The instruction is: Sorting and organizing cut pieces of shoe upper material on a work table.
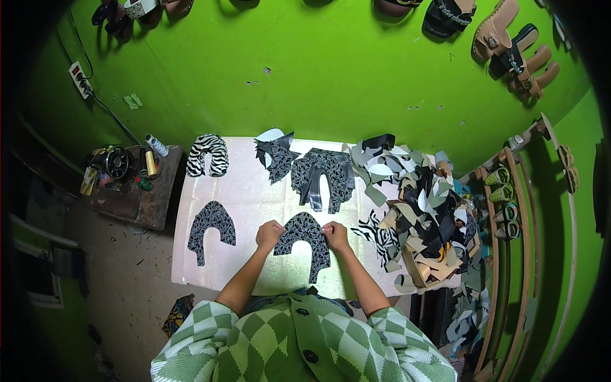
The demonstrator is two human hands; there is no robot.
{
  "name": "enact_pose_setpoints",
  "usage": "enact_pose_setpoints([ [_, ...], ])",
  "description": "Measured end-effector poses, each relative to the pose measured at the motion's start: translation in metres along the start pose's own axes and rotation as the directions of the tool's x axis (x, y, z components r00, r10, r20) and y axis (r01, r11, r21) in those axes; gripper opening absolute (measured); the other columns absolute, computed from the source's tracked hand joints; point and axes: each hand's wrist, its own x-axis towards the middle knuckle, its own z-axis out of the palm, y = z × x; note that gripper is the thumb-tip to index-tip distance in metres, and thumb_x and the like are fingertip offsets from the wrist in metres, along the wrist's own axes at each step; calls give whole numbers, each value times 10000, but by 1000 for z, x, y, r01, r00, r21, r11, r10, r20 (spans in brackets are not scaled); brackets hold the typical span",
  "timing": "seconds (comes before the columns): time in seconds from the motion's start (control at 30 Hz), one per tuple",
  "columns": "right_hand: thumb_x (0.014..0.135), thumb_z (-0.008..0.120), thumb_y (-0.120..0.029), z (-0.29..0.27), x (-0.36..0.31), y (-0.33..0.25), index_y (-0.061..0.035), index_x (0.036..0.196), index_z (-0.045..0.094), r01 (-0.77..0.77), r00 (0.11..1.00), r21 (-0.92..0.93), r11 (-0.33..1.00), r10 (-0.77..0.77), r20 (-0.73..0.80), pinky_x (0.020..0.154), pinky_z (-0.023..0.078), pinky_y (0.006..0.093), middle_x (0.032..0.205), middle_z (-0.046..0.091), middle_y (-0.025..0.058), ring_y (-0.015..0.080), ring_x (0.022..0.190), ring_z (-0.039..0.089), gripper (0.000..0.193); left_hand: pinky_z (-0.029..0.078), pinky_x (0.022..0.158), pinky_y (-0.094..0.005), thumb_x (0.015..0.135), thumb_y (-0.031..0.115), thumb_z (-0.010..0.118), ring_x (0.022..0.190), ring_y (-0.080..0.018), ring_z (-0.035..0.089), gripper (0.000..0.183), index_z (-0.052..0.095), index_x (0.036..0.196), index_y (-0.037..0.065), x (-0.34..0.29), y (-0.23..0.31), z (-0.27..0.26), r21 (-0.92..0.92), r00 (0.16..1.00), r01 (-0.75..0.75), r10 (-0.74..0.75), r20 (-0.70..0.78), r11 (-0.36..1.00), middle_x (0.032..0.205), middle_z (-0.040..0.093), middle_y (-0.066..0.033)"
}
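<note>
A dark, grey-patterned, arch-shaped shoe upper piece (303, 228) is stretched between my hands above the table's near side. My left hand (270, 234) pinches its left edge, while my right hand (333, 235) has its fingers closed on the right edge. A second piece (214, 219) in the same pattern lies flat to the left. Beyond my hands rests a stack of similar patterned pieces (316, 167), some showing black backing. Black and patterned pieces (276, 155) lie beside that stack, and zebra-striped arch pieces (208, 153) sit at the far left.
A large heap of scraps (430, 202) covers the right side of the pale table (254, 202), partly over a box (419, 272). Zebra-striped scraps (378, 237) lie nearby. Left stands a sewing machine (117, 163) with thread spools (155, 145). Sandals (500, 184) fill a wooden rack on the right.
</note>
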Motion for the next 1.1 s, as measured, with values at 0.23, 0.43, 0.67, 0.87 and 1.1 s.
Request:
enact_pose_setpoints([
  [0.23, 724, 596, 16, -3, -3, -9, 14, 788, 606, 5, 1000, -73, 997, -4, 17, 611, 469, 246, 686, 617, 75, 126, 619, 573, 65, 479, 605, -311, 702, 228, 694, 687, -195, 629, 139, 650, 720, 97, -3, -3, -1, 39, 996, -55, 57, -62, 998, 733, 651, -61],
  [0.43, 742, 572, 2, 3, -3, -8, 7, 788, 599, 71, 997, -122, 990, -76, -32, 614, 475, 275, 694, 623, 115, 184, 634, 603, 54, 484, 615, -316, 700, 222, 691, 694, -201, 629, 121, 654, 724, 110, 2, -6, 1, 63, 998, -24, 28, -59, 998, 740, 653, -53],
  [0.67, 747, 554, 5, 7, -6, -8, -5, 780, 591, 100, 989, -232, 968, -122, -80, 600, 473, 306, 667, 610, 132, 232, 614, 601, 50, 488, 615, -321, 691, 200, 688, 684, -205, 629, 109, 637, 720, 108, -2, -3, 8, 81, 994, -17, 25, -108, 997, 730, 653, -48],
  [0.87, 720, 529, 48, 9, -24, -24, -5, 881, 565, 247, 950, -283, 927, -290, -120, 683, 437, 354, 800, 536, 155, 293, 722, 527, 174, 465, 681, -363, 697, 97, 660, 828, -249, 565, 155, 587, 833, 88, -14, -1, 11, 157, 953, -145, 180, -241, 977, 844, 578, -75],
  [1.1, 732, 469, -9, 21, -36, -32, -19, 1007, 544, 469, 862, -522, 712, -497, 96, 826, 409, 351, 974, 504, 136, 289, 927, 483, 286, 451, 765, -343, 699, -51, 495, 930, -303, 489, 216, 553, 889, 35, -21, -1, 18, 188, 746, -647, 665, -47, 739, 933, 518, -125],
])
